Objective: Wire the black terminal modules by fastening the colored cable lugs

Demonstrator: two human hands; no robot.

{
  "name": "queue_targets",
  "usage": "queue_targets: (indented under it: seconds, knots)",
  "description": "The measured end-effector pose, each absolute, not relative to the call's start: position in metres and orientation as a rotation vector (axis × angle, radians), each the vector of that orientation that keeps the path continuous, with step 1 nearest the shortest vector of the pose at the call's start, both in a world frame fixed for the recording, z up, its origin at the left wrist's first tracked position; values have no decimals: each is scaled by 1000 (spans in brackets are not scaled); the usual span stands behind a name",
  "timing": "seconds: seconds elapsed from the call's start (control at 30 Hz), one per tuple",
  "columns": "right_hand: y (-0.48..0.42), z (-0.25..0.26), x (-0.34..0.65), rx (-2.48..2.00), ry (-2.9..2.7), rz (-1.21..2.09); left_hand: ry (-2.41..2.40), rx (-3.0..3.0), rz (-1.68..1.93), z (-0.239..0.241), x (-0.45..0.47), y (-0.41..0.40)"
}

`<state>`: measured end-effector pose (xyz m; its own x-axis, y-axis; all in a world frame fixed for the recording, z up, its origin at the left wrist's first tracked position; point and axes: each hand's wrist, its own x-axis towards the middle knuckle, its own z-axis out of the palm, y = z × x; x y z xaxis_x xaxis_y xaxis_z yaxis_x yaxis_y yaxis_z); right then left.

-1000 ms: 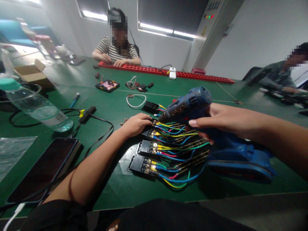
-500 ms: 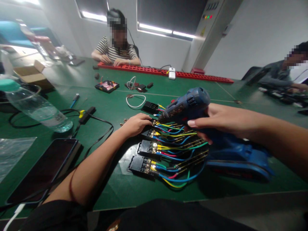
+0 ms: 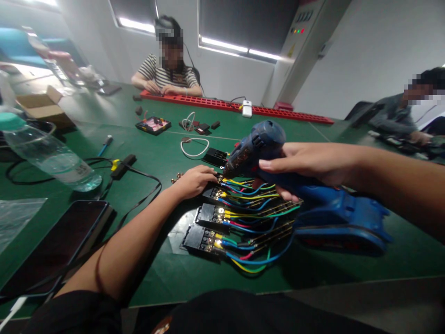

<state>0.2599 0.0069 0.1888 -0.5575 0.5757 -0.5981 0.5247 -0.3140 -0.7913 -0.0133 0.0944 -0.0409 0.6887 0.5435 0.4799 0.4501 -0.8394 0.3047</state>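
Observation:
A blue cordless screwdriver (image 3: 259, 141) is gripped in my right hand (image 3: 309, 164), its handle wrapped by the fingers and its nose slanting down to the left. The bit end reaches the terminals just beside my left fingertips. My left hand (image 3: 195, 181) is closed over a black terminal block, which it mostly hides. Nearer to me, more black terminal blocks (image 3: 198, 237) lie in a column. Yellow, blue, red and green wires (image 3: 248, 215) run to the right from their brass terminals. Beyond my left hand sits another black block (image 3: 214, 157).
A phone (image 3: 55, 246), a water bottle (image 3: 59, 157) and a black cable (image 3: 148, 175) lie on the left. Small brass screws (image 3: 176, 177) are beside my left hand. A long red rail (image 3: 278, 112) crosses the far side, where a person (image 3: 172, 74) sits; another person (image 3: 399, 111) works at the right.
The screwdriver and my right hand have shifted a little left, and the tip now stands closer to my left fingertips. My left hand stays on the block. The whole view has shifted slightly.

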Motion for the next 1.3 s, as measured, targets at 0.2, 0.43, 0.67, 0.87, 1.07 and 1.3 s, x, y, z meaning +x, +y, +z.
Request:
queue_targets:
  seconds: [0.2,0.43,0.67,0.87,1.07,1.3]
  knots:
    - [14,191,257,-1447,-1877,2075,876,2526,885,-36,-15,91]
    - [10,196,251,-1512,-1929,2046,946,2465,841,-40,-20,99]
    - [9,199,243,-1458,-1900,2044,990,2441,819,-42,-19,100]
    - [8,199,240,-1451,-1877,2055,996,2418,822,-41,-19,99]
    - [9,198,241,-1411,-1830,2094,994,2418,825,-40,-18,99]
    - [12,195,246,-1403,-1771,2125,989,2413,824,-40,-19,99]
